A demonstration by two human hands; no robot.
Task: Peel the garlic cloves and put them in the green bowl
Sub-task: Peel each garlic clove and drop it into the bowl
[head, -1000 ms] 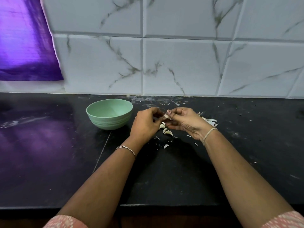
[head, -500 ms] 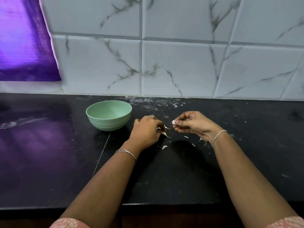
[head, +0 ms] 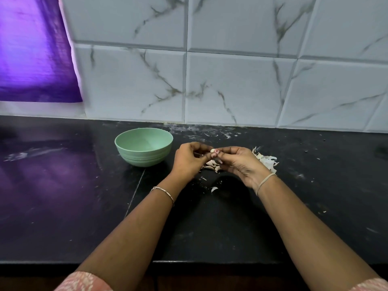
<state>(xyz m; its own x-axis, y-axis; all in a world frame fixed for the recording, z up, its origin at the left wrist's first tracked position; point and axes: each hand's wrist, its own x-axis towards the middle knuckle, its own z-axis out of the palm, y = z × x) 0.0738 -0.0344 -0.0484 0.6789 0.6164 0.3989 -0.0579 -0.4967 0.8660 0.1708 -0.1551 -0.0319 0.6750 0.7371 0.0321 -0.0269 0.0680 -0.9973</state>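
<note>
- Just right of the green bowl (head: 142, 159), we see the left hand (head: 189, 160) and right hand (head: 241, 162) meet, both pinching one garlic clove (head: 212, 150) at the fingertips.
- Farther right of the bowl, we note loose peels (head: 267, 161) on the counter (head: 210, 227).

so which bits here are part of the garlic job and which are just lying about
Job: garlic clove pinched between left hand and right hand; green bowl; garlic pieces on the counter under the hands.
Lying about: heap of skins right of the hands; loose skin scrap nearer the person; purple sheet at far left.
</note>
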